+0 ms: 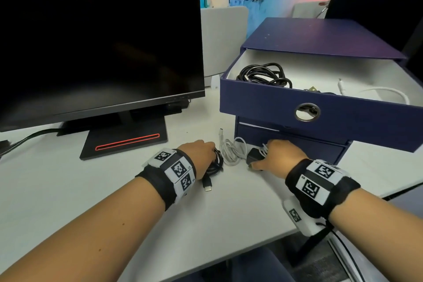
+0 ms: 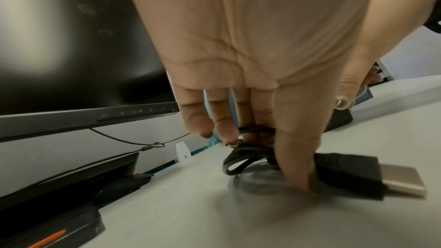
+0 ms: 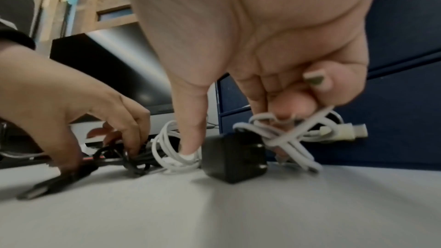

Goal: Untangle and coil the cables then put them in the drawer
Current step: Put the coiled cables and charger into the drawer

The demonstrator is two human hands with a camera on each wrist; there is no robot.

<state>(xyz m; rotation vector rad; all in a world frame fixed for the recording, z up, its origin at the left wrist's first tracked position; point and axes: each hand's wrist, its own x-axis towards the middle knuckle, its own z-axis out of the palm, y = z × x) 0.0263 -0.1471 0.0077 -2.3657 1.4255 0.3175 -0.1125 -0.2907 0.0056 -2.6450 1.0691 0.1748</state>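
A black cable with a flat metal plug lies bunched on the white desk. My left hand pinches its loops between thumb and fingers. Just to the right lie white cable loops and a black plug adapter. My right hand curls its fingers round a bundle of the white cable, and its thumb presses down beside the adapter. Behind, the navy drawer stands pulled out. A coiled black cable and a white cable lie inside it.
A dark monitor on a black stand base fills the left of the desk. The navy drawer unit rises right behind my right hand. The desk's front edge runs below my forearms.
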